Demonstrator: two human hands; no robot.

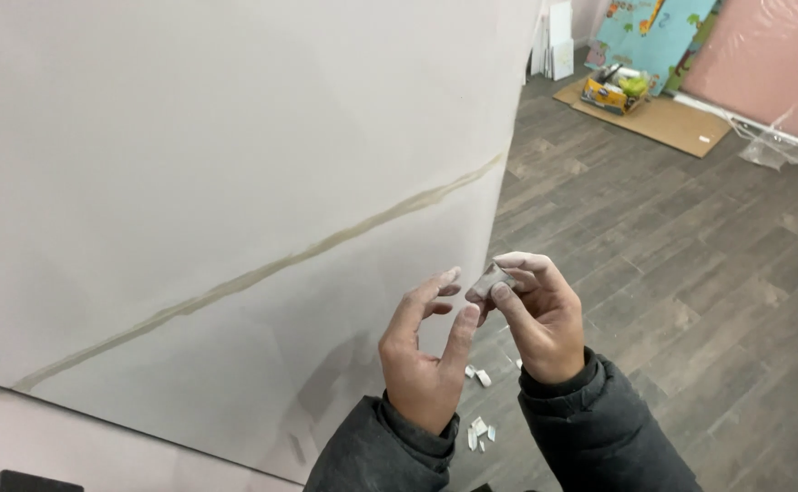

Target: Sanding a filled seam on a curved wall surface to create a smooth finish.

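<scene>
Hands were up close together in front of a big white slab [235,182] with a thin beige vein running diagonally across it, leaning or standing off to my 10 o'clock. Right hand [540,319] had a small greyish-white wedge-looking piece [490,278] pinched between thumb and forefinger, held high near eye line, I'd guess so I could look it over or peel something off it. Couldn't tell exactly what it was, too small. Left hand [426,351] sat just beside it at about 9 o'clock from the piece, fingers loosely spread and half curled, fingertips near it but holding nothing that I could see. Both hands looked dusty white, dark jacket cuffs [590,410] below. Down on the grey wood-look floor [690,273], right under my hands at 6 o'clock, a scatter of little white pieces [479,428] lay loose, same sort as the one pinched. As for containers, only one showed: an open yellow cardboard box [610,93] far off at 1 o'clock, sitting on a flat brown cardboard sheet [663,118], with some green and white stuff in it I couldn't make out. Colourful play mat panels [654,36] leaned against the wall behind it.
</scene>
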